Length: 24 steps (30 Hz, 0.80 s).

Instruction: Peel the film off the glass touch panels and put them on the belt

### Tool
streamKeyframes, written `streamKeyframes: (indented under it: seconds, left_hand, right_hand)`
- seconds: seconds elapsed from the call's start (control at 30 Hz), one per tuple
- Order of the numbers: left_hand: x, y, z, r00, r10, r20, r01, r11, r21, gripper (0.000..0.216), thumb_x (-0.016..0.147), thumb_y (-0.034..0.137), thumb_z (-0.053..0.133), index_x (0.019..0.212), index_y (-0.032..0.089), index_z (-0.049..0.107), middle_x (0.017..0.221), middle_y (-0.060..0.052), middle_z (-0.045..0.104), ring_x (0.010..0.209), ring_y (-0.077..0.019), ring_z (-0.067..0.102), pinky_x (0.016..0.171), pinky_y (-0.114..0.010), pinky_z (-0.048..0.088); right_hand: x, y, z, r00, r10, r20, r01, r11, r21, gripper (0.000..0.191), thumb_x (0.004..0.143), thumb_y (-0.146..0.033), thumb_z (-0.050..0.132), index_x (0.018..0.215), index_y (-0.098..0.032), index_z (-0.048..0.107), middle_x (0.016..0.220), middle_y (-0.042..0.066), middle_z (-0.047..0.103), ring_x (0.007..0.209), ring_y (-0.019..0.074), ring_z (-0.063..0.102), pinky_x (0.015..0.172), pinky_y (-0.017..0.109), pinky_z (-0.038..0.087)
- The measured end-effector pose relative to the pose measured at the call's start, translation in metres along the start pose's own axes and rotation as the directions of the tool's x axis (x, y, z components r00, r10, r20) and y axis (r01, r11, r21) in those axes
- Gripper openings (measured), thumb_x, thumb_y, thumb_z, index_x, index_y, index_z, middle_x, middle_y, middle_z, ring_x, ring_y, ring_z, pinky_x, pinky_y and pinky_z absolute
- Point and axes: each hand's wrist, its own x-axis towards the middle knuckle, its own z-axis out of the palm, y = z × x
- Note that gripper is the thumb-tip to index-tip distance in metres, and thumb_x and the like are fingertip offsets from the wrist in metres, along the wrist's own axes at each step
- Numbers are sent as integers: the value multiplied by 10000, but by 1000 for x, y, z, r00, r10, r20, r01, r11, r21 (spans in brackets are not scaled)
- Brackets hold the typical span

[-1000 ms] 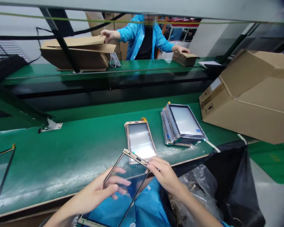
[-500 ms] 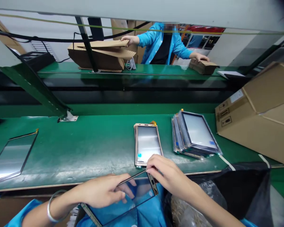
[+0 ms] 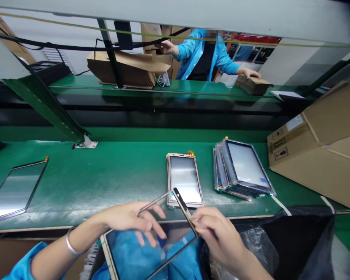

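A black-framed glass touch panel (image 3: 175, 247) is held tilted over the table's front edge, and a blue garment shows through its clear middle. My left hand (image 3: 131, 218) grips the panel's upper-left edge, its fingers partly spread against the glass. On the panel's right border, my right hand (image 3: 217, 231) pinches with thumb and fingertips; whether it has a film or tape there is too small to tell. Just beyond, a stack of similar panels (image 3: 185, 179) lies on the green table (image 3: 116, 175). A second stack in clear wrapping (image 3: 245, 165) sits farther right.
One panel (image 3: 19, 190) lies at the left. A large cardboard box (image 3: 317, 144) stands at the right, above a black plastic bag (image 3: 300, 237). A green post (image 3: 49, 105) rises at the left. Across the bench, a person in blue (image 3: 198, 54) handles folded cardboard (image 3: 128, 68).
The panel's right corner has tilted up and away from me. My right hand has slid from its top corner down along the right border. The co-worker's hand has lifted off the cardboard.
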Motion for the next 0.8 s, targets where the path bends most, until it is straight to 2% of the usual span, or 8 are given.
streamKeyframes:
  seconds: [0.07,0.13,0.2,0.27,0.3,0.43,0.57,0.8]
  left_hand:
    - [0,2,-14,999,13,-32,-15,998,-58,400,813,362,672,1136,200,501,1131,-128,704,891,-234,721,661,-270,542]
    - [-2,4,-24,996,14,-91,-21,997,-74,412,797,353,688,1131,194,508,1124,-127,707,891,-239,722,654,-266,543]
    - [-4,5,-27,987,16,-158,-24,999,-47,419,798,351,686,1137,189,501,1128,-134,703,891,-239,721,657,-268,545]
    - [-6,5,-23,981,21,-195,-19,1000,12,397,817,347,663,1138,189,490,1134,-141,698,894,-229,718,672,-274,544]
    - [-7,4,-18,980,23,-198,-13,999,51,369,833,338,642,1133,190,488,1132,-140,698,893,-219,715,677,-273,540]
    - [-7,5,8,988,19,-156,22,967,254,288,870,254,548,1146,194,489,1129,-118,697,903,-187,688,683,-257,511]
    - [-8,12,24,988,39,-152,32,898,439,302,881,219,474,1180,201,508,1082,-72,714,896,-184,670,754,-263,500]
    - [-8,21,26,983,130,-132,-27,807,590,336,856,247,496,1178,249,590,1018,-23,731,926,-221,662,814,-276,484]
  right_hand:
    - [-12,-9,-13,959,269,86,-282,895,345,166,977,-242,390,825,-231,457,806,49,664,583,138,638,491,241,489]
    - [-20,-15,-30,903,423,74,-402,774,490,179,978,-279,402,808,-234,436,680,9,629,459,117,575,413,220,444]
    - [-22,-13,-44,854,476,-212,-360,833,420,130,947,-264,482,822,-233,462,609,-20,576,470,121,554,440,226,447]
    - [-15,-6,-47,788,350,-507,-306,936,172,60,896,-222,565,875,-232,509,680,-6,586,560,135,577,519,245,482]
    - [-10,-2,-44,805,264,-532,-288,957,38,67,880,-206,580,919,-232,532,727,7,596,607,144,589,551,252,495]
    - [21,9,-16,993,114,-30,-118,969,-218,136,909,-184,512,1034,-204,563,846,51,599,745,171,599,655,278,513]
    - [43,4,-2,967,87,240,-33,975,-222,100,925,-151,468,959,-183,556,899,60,566,828,181,564,718,302,501]
    - [42,-1,-12,926,64,372,48,957,-286,151,941,-121,402,877,-176,527,869,44,524,783,164,503,660,275,460]
